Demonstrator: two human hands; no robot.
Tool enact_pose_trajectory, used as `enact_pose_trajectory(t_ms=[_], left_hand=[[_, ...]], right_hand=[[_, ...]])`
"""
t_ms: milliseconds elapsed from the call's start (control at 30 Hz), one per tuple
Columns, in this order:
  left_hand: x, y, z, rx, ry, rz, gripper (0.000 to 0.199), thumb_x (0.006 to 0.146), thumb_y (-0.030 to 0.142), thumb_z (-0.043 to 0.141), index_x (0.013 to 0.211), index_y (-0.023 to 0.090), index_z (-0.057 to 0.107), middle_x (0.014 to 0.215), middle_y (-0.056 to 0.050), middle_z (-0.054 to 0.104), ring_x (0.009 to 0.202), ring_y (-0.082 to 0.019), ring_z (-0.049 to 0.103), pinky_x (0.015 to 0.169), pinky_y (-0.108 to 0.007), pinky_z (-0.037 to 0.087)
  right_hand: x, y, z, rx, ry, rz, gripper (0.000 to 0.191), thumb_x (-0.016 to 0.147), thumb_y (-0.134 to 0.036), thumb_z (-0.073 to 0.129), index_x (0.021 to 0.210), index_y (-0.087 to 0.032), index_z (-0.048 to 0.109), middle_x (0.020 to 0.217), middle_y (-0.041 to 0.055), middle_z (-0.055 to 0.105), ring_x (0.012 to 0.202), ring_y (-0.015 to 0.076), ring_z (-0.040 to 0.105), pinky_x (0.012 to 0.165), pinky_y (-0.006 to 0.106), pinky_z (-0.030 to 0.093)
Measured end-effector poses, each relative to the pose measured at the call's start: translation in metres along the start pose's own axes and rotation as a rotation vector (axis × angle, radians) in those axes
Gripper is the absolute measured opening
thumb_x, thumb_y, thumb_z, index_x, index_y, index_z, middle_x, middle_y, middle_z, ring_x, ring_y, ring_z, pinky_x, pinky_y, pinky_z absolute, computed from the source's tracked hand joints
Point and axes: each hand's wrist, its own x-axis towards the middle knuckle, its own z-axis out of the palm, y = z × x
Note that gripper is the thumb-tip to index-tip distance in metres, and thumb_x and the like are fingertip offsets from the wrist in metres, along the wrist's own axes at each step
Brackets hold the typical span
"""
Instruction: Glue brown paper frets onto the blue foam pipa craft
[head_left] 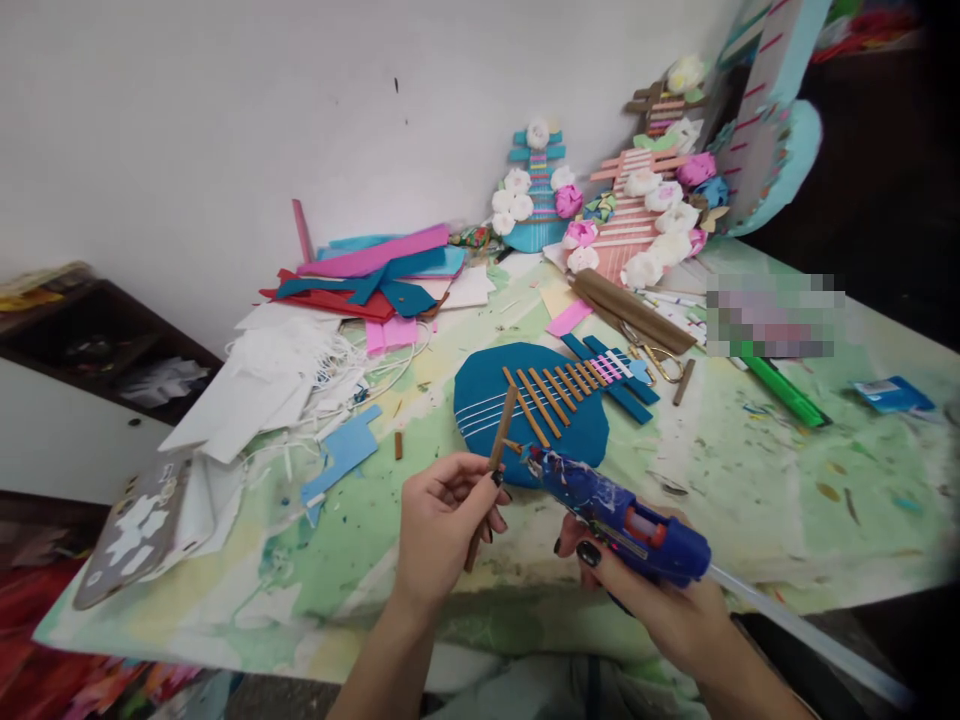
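My left hand (450, 520) pinches a thin brown strip (504, 428), held nearly upright above the table. In my right hand (637, 590) is a blue hot glue gun (615, 510), its nozzle pointing left at the strip, with a long clear glue stick (802, 625) trailing from its back. Behind both hands lies a dark blue guitar-shaped cutout (487, 375), with white strings along it. Several brown strips cross its strings, and pink and white strips sit higher on its neck. The glue gun and my left hand hide part of its lower edge.
Scissors (660, 358), a brown roll (637, 312) and a green cutter (787, 385) lie to the right. Decorated guitar shapes (540, 215) lean on the wall. White sheets (255, 370), coloured sheets (375, 262) and a light blue scrap (349, 450) are on the left, near a phone (139, 530).
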Motion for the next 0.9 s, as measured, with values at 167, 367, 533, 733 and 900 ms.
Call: enact_pose_trajectory(t_ms=[167, 367, 533, 733, 900], left_hand=[[-0.002, -0.002, -0.002, -0.002, 0.018, 0.003, 0.016, 0.072, 0.027, 0.066, 0.077, 0.012, 0.062, 0.055, -0.001, 0.062, 0.037, -0.009, 0.053, 0.03, -0.016, 0.039], [-0.002, -0.003, -0.004, 0.014, 0.022, 0.033, 0.014, 0.074, 0.026, 0.065, 0.077, 0.012, 0.062, 0.055, 0.0, 0.062, 0.034, -0.008, 0.052, 0.029, -0.015, 0.038], [-0.003, -0.003, -0.006, 0.05, 0.026, 0.045, 0.014, 0.075, 0.026, 0.064, 0.079, 0.012, 0.063, 0.055, 0.0, 0.062, 0.035, -0.008, 0.052, 0.03, -0.014, 0.037], [-0.004, -0.002, -0.008, 0.062, 0.021, 0.016, 0.015, 0.074, 0.027, 0.064, 0.078, 0.012, 0.064, 0.054, 0.0, 0.061, 0.034, -0.008, 0.052, 0.03, -0.015, 0.037], [-0.004, -0.003, -0.009, 0.045, 0.004, 0.005, 0.016, 0.073, 0.028, 0.065, 0.075, 0.012, 0.062, 0.053, 0.0, 0.061, 0.034, -0.008, 0.051, 0.031, -0.016, 0.038]], right_hand=[[0.002, -0.009, -0.003, -0.082, -0.09, -0.03, 0.012, 0.072, -0.031, 0.069, 0.067, -0.022, 0.063, 0.057, 0.0014, 0.061, 0.049, 0.0149, 0.052, 0.047, 0.026, 0.043], [0.0, -0.005, -0.006, -0.059, -0.011, 0.002, 0.016, 0.066, -0.032, 0.074, 0.065, -0.023, 0.061, 0.052, -0.0003, 0.059, 0.047, 0.0157, 0.052, 0.048, 0.027, 0.043], [0.003, -0.007, -0.004, -0.15, 0.0, -0.069, 0.016, 0.067, -0.031, 0.073, 0.063, -0.024, 0.059, 0.05, -0.0009, 0.056, 0.048, 0.0162, 0.053, 0.047, 0.027, 0.041], [0.008, -0.01, -0.002, -0.21, 0.039, -0.086, 0.019, 0.069, -0.036, 0.07, 0.062, -0.024, 0.058, 0.046, -0.0027, 0.052, 0.044, 0.0141, 0.047, 0.044, 0.026, 0.039], [0.011, -0.011, -0.004, -0.302, -0.001, -0.083, 0.02, 0.074, -0.033, 0.064, 0.06, -0.022, 0.054, 0.047, -0.003, 0.051, 0.043, 0.0124, 0.046, 0.045, 0.025, 0.038]])
